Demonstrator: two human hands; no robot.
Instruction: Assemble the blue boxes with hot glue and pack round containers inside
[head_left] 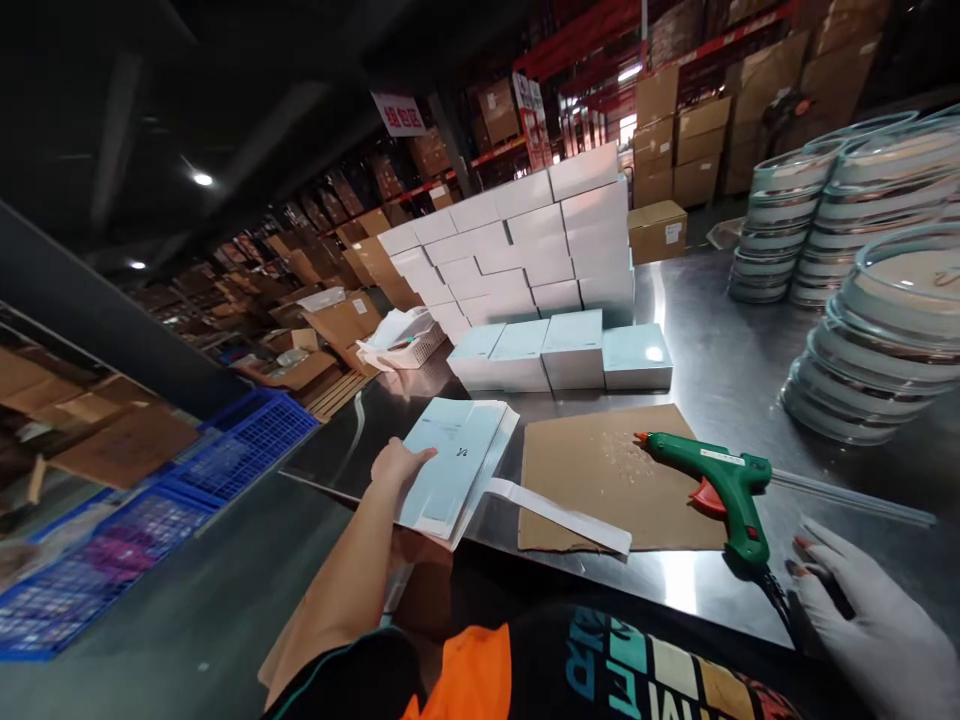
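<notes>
While the stack of flat light-blue cartons [457, 465] is lying at the steel table [720, 370] edge, it is being gripped by the left hand [397, 465]; a small dark mark, unreadable, is being shown on top. The gloved right hand [862, 610] is being rested spread wide beside the green glue gun [720, 490].
</notes>
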